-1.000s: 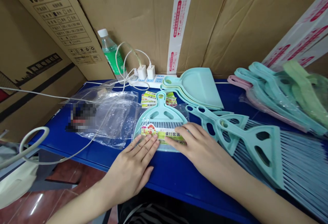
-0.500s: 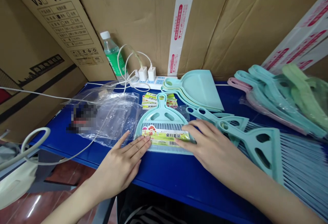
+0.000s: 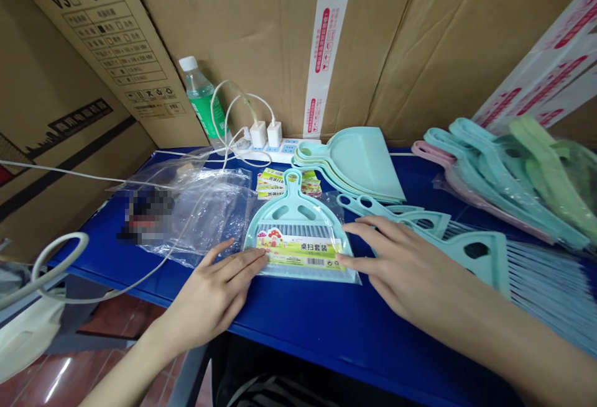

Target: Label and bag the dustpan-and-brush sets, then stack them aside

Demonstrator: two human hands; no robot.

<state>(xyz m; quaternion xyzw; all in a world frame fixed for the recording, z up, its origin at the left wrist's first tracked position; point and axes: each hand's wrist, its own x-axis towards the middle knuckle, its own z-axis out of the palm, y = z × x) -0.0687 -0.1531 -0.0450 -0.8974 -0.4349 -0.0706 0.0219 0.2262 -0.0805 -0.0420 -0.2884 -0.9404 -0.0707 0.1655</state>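
Note:
A bagged teal dustpan and brush set point(image 3: 298, 233) with a green label lies flat on the blue table point(image 3: 308, 320), handle pointing away from me. My left hand point(image 3: 219, 289) lies flat with fingers stretched out, fingertips touching the set's left edge. My right hand point(image 3: 401, 264) is spread flat at the set's right edge, fingertips against the bag. Neither hand holds anything.
Loose teal brushes point(image 3: 466, 251) lie to the right, stacked dustpans point(image 3: 359, 161) behind, bagged sets point(image 3: 513, 171) at far right. Clear plastic bags point(image 3: 196, 208) sit to the left, labels point(image 3: 275, 182), a power strip point(image 3: 275, 146) with chargers and a green bottle point(image 3: 201, 104) behind. Cardboard boxes wall the back.
Both hands have slid outward off the label, from the middle of the set to its left and right edges. The set now lies fully uncovered.

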